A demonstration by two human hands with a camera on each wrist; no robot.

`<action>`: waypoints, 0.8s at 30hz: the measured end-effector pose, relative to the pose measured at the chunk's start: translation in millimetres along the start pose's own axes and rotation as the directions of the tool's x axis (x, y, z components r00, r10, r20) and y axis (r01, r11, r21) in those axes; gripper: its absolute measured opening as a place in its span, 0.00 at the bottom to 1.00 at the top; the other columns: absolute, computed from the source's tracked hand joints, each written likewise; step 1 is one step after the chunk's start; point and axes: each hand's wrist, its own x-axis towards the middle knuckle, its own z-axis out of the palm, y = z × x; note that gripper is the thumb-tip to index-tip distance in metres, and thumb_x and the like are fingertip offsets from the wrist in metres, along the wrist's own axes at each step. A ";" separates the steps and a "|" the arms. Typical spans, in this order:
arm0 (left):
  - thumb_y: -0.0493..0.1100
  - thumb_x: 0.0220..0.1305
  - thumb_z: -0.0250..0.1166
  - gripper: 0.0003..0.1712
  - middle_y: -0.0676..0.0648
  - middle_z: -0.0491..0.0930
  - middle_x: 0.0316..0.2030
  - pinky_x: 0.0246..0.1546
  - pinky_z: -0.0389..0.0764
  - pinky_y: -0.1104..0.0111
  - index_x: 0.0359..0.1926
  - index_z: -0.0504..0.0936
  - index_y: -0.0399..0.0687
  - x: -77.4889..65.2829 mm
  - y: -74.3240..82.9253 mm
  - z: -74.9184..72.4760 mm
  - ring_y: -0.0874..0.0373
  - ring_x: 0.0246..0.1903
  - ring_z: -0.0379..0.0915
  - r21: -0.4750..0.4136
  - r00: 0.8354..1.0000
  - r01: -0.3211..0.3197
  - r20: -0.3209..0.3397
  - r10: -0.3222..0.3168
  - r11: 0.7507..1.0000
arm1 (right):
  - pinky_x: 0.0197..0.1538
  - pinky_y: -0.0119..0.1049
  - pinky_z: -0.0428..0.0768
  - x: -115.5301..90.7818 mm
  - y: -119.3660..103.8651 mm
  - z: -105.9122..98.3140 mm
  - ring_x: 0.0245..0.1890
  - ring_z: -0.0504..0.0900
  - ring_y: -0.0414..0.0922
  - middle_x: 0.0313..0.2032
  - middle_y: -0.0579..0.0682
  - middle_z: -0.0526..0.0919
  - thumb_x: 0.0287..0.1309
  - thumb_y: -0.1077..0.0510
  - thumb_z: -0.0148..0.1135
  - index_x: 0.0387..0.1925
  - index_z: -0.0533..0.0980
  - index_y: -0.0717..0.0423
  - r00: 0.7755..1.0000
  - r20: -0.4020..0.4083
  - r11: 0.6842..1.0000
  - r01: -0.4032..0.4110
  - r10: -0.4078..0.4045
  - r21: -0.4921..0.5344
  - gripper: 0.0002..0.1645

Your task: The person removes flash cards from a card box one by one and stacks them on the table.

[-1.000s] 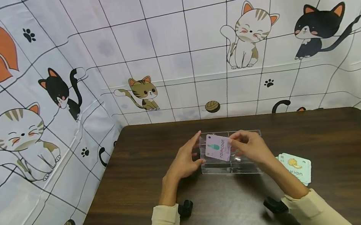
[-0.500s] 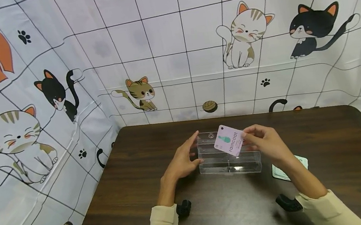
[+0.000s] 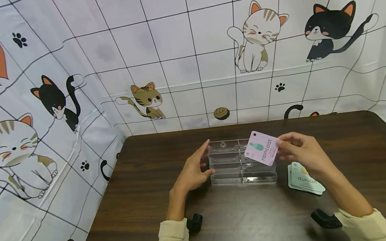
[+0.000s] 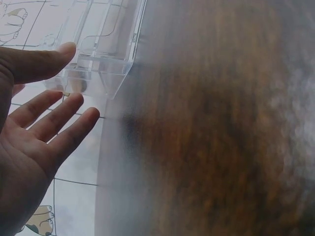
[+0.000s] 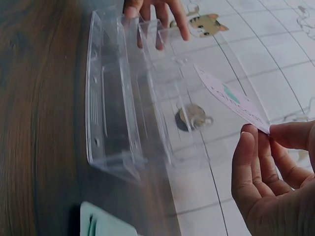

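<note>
My right hand (image 3: 305, 154) pinches a lilac "raincoat" flash card (image 3: 262, 148) by its edge, thumb on one face and fingers behind. The card overlaps the right part of a clear plastic tiered rack (image 3: 225, 167) in the head view; in the right wrist view the card (image 5: 231, 98) is tilted in the air beside the rack (image 5: 115, 98). At the rack's left end is my left hand (image 3: 191, 172), its thumb and fingers spread around that side. The left wrist view shows those fingers fairly straight, the thumb (image 4: 61, 54) overlapping the rack's end.
A small stack of pale green cards (image 3: 305, 179), the top one reading "durian", lies right of the rack on the dark wooden table (image 3: 245, 228). Behind the table hangs a white cat-print sheet (image 3: 178, 69). Each wrist wears a black device (image 3: 326, 219).
My right hand has carried the raincoat card to the right over the rack, leaving the rack's left compartments in sight. The left hand keeps its place at the rack's end.
</note>
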 end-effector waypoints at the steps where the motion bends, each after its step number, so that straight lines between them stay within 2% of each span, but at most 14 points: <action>1: 0.31 0.66 0.74 0.60 0.41 0.63 0.82 0.69 0.83 0.50 0.87 0.50 0.63 0.1 0.1 -0.1 0.43 0.76 0.70 -0.001 1.000 -0.002 0.001 0.002 1.000 | 0.46 0.34 0.93 -1.2 1.2 -3.8 0.41 0.90 0.37 0.41 0.35 0.87 0.79 0.55 0.62 0.61 0.75 0.70 1.000 -0.003 1.000 0.002 -0.002 0.002 0.23; 6: 0.32 0.67 0.74 0.60 0.41 0.63 0.82 0.69 0.83 0.49 0.88 0.49 0.63 -0.4 1.4 -0.6 0.42 0.76 0.70 -0.008 1.000 -0.006 0.007 0.006 1.000 | 0.44 0.32 0.93 -8.6 8.5 -21.6 0.39 0.90 0.36 0.40 0.32 0.88 0.78 0.55 0.63 0.55 0.79 0.62 1.000 -0.023 1.000 0.008 -0.008 0.027 0.15; 10: 0.32 0.67 0.74 0.60 0.41 0.63 0.82 0.70 0.83 0.49 0.88 0.49 0.64 -1.1 1.9 -0.8 0.42 0.76 0.69 -0.007 1.000 0.003 0.008 -0.003 1.000 | 0.44 0.32 0.92 -14.2 15.8 -34.4 0.38 0.89 0.35 0.39 0.33 0.89 0.77 0.55 0.65 0.50 0.82 0.52 0.999 -0.042 0.997 -0.020 0.023 0.069 0.07; 12: 0.32 0.66 0.75 0.61 0.42 0.62 0.82 0.70 0.82 0.50 0.88 0.49 0.65 -1.0 2.0 -0.8 0.42 0.77 0.69 -0.010 1.000 0.009 0.009 -0.009 1.000 | 0.44 0.31 0.92 -16.7 20.2 -40.0 0.38 0.88 0.36 0.39 0.33 0.88 0.76 0.54 0.65 0.50 0.83 0.52 0.997 -0.054 0.996 -0.045 0.049 0.075 0.08; 17: 0.31 0.67 0.74 0.60 0.42 0.59 0.83 0.68 0.84 0.49 0.88 0.48 0.62 -0.7 1.2 -0.2 0.41 0.77 0.69 -0.009 1.000 -0.010 0.006 0.010 1.000 | 0.44 0.29 0.92 -22.2 33.4 -51.6 0.39 0.86 0.34 0.39 0.31 0.86 0.77 0.53 0.64 0.54 0.81 0.56 0.994 -0.088 0.997 -0.072 0.071 -0.009 0.13; 19: 0.31 0.67 0.74 0.60 0.43 0.58 0.84 0.67 0.84 0.49 0.88 0.48 0.60 -0.6 0.6 0.2 0.41 0.77 0.69 -0.001 1.000 -0.018 0.006 0.018 1.000 | 0.43 0.29 0.92 -24.6 38.3 -55.8 0.38 0.86 0.34 0.38 0.30 0.86 0.78 0.54 0.63 0.54 0.82 0.56 0.993 -0.100 0.997 -0.072 0.068 -0.035 0.12; 24: 0.30 0.66 0.74 0.60 0.44 0.57 0.85 0.67 0.84 0.49 0.88 0.49 0.59 -0.1 0.5 1.1 0.41 0.76 0.69 0.000 1.000 -0.031 0.005 0.031 1.000 | 0.41 0.29 0.92 -30.9 47.6 -64.8 0.37 0.86 0.34 0.37 0.31 0.87 0.76 0.56 0.65 0.48 0.85 0.49 0.990 -0.119 0.997 -0.075 0.077 0.026 0.05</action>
